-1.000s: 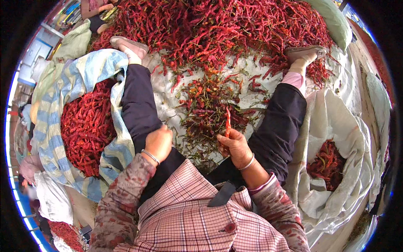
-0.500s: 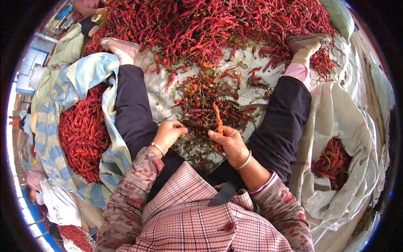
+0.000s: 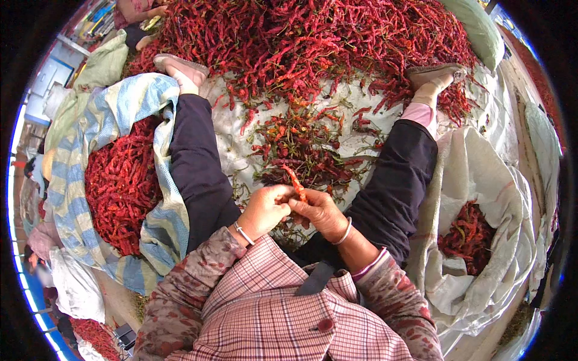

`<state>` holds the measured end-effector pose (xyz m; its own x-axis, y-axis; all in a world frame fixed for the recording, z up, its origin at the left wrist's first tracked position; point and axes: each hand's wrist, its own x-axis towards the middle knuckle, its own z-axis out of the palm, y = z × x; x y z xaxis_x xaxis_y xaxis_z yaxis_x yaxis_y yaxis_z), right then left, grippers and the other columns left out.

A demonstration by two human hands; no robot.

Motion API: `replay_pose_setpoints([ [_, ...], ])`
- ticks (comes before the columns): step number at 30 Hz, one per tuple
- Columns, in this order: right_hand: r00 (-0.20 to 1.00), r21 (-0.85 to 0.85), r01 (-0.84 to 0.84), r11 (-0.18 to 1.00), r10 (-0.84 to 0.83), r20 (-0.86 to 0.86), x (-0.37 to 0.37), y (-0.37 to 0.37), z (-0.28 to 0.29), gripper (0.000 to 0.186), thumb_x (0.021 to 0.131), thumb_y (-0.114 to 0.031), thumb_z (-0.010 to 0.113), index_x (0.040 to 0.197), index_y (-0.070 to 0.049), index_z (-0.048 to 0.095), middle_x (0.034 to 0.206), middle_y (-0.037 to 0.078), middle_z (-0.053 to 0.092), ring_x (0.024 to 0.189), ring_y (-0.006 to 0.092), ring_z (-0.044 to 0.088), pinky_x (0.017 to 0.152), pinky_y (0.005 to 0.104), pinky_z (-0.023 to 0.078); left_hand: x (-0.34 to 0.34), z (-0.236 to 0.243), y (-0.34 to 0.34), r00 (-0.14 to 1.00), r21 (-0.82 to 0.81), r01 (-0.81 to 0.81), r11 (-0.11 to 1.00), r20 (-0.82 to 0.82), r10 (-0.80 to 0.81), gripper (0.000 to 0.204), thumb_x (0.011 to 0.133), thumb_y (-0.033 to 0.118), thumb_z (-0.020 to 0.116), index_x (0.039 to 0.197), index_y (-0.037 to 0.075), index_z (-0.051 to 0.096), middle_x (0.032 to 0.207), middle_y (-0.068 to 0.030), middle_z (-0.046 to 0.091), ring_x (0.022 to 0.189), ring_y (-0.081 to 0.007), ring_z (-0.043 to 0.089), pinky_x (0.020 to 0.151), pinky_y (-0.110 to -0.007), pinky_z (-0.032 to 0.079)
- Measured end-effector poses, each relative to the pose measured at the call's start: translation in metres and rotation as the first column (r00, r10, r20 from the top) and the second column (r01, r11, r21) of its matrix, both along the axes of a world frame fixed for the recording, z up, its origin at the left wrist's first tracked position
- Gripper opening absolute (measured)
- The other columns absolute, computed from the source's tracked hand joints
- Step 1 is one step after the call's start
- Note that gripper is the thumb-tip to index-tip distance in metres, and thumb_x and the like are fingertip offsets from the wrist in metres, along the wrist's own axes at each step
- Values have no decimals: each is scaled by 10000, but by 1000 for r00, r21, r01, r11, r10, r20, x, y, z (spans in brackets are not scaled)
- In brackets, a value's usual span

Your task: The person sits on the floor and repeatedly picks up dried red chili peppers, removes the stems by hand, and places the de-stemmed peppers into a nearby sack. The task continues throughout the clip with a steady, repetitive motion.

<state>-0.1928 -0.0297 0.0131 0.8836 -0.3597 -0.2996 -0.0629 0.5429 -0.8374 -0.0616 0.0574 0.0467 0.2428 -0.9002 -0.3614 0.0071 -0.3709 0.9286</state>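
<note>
My left hand and my right hand meet in front of my lap, fingers closed on one long orange-red dried chili that points up and away. Where the fingertips touch, its lower end is hidden. Just beyond them lies a loose pile of red chilies, dark pieces and green stems on a white sheet between my outstretched legs.
A big chili heap covers the far side. At left, a blue-striped sack holds red chilies; at right, a white sack holds fewer, darker ones. A person sits at top left. A pale green sack lies top right.
My left hand has moved right and inward from near my left thigh to join my right hand at the chili. My right hand has shifted left and slightly down with it.
</note>
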Motion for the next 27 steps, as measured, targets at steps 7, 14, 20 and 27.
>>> replay_pose_setpoints([
  [7, 903, 189, 427, 884, -408, -131, -1, -9, 1, 130, 823, -185, 566, 836, -60, 536, 626, -30, 487, 445, 58, 429, 379, 203, 329, 18, -4, -20, 957, -34, -14, 999, 290, 24, 268, 781, 158, 599, 974, -18, 541, 705, -6, 559, 518, -47, 469, 448, -183, 374],
  [14, 922, 297, 386, 873, -367, -122, 2, -9, -2, 97, 826, -139, 556, 846, -48, 531, 651, 2, 533, 431, 78, 445, 379, 208, 348, -5, -9, -22, 900, -108, 46, 993, 435, 6, 113, 804, 121, 566, 814, 8, 565, 584, 12, 519, 500, -41, 451, 447, -210, 371],
  [20, 877, 208, 470, 858, -429, -214, -5, -16, -10, 74, 813, -120, 555, 820, -62, 509, 618, -8, 500, 427, 76, 425, 363, 208, 352, 0, 24, -7, 890, -42, 57, 997, 455, -31, 72, 783, 74, 553, 762, 5, 558, 566, -51, 547, 466, -111, 509, 420, -238, 382],
  [27, 952, 308, 308, 900, -289, -105, -3, -9, 2, 123, 816, -188, 578, 798, -87, 510, 600, -17, 503, 473, 72, 474, 400, 203, 376, 56, -17, 12, 453, 245, 270, 931, 821, -347, 146, 749, 142, 585, 749, -1, 556, 656, -122, 534, 600, -289, 538, 555, -334, 439],
])
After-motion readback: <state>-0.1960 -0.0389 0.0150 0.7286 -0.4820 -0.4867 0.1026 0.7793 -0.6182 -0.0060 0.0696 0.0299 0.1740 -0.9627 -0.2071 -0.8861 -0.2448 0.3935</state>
